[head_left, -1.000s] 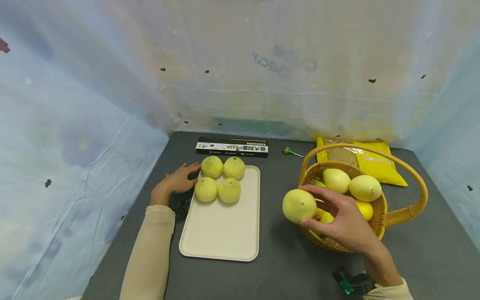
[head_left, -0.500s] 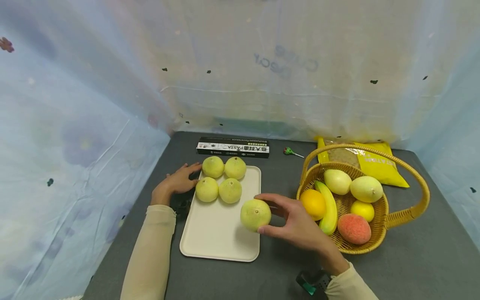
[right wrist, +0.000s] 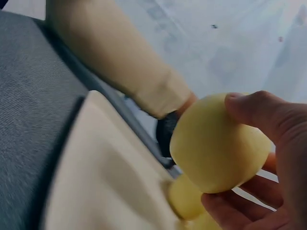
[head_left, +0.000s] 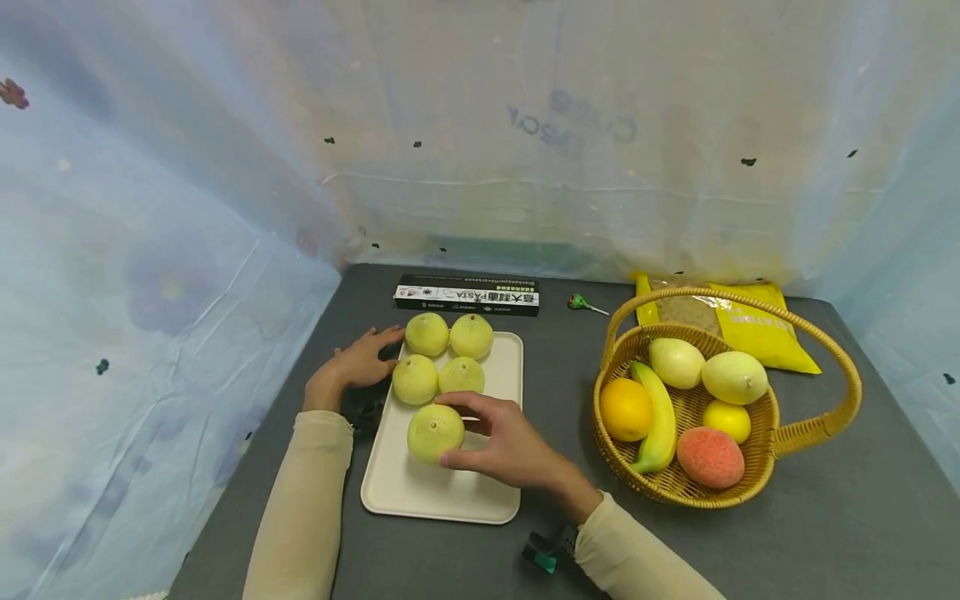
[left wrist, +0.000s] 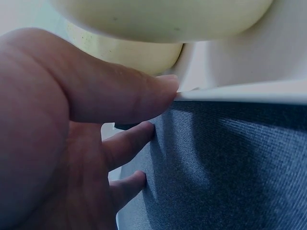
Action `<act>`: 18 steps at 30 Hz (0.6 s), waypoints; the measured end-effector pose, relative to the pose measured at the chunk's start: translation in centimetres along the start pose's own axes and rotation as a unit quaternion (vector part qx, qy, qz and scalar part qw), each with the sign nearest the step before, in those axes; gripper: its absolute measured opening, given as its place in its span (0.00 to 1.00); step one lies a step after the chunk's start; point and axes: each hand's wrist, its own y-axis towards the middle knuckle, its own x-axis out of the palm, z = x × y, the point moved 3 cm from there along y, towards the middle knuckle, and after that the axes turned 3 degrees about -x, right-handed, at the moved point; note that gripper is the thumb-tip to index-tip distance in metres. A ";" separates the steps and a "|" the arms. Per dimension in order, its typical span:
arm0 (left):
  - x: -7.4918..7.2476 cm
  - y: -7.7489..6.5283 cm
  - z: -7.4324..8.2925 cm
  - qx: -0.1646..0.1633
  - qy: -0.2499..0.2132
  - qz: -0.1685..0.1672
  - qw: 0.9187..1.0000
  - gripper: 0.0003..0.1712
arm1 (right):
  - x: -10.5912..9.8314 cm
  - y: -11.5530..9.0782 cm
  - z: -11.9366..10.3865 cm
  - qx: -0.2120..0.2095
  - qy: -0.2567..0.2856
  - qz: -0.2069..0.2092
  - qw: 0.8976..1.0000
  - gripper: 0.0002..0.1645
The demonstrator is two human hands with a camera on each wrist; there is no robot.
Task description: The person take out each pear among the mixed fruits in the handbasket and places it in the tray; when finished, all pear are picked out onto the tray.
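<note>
My right hand (head_left: 510, 442) grips a round yellow-green fruit (head_left: 436, 434) between thumb and fingers, held above the cream tray (head_left: 450, 492). In the right wrist view the same fruit (right wrist: 216, 143) is clearly off the tray. Several similar fruits (head_left: 415, 380) sit in two rows at the tray's far end; the held one partly overlaps the near right one (head_left: 462, 377). My left hand (head_left: 360, 358) rests at the tray's left edge beside these fruits. In the left wrist view the thumb (left wrist: 129, 93) touches the tray rim, and the other fingers extend over the grey table.
A wicker basket (head_left: 768, 417) with an upright handle stands on the right, holding a banana (head_left: 660, 421), an orange (head_left: 626, 409), a peach (head_left: 710, 457) and other yellow fruits. Behind lie a pasta box (head_left: 467, 294), a lollipop (head_left: 577, 302) and a yellow packet (head_left: 757, 333).
My right hand has carried the round fruit leftward from over the basket to over the tray, uncovering the basket's contents. The left hand has stayed in place.
</note>
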 end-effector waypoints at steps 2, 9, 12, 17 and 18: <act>0.0 0.0 -0.1 0.001 0.001 0.002 1.000 0.40 | 0.8 0.6 0.8 0.009 0.008 -0.001 1.000 0.40; 0.1 0.0 -0.2 0.004 0.001 0.004 1.000 0.40 | 3.0 2.2 2.7 0.034 -0.010 -0.008 0.999 0.39; 0.1 0.0 -0.1 0.006 0.002 0.004 1.000 0.39 | 3.6 2.7 3.0 0.028 -0.032 -0.007 0.999 0.39; 0.1 -0.1 -0.1 0.009 -0.001 0.005 1.000 0.39 | 3.9 3.3 3.3 0.029 -0.069 0.010 0.997 0.39; 0.1 -0.1 0.0 0.008 -0.002 0.005 1.000 0.39 | 3.9 3.4 3.4 0.030 -0.076 0.016 0.997 0.39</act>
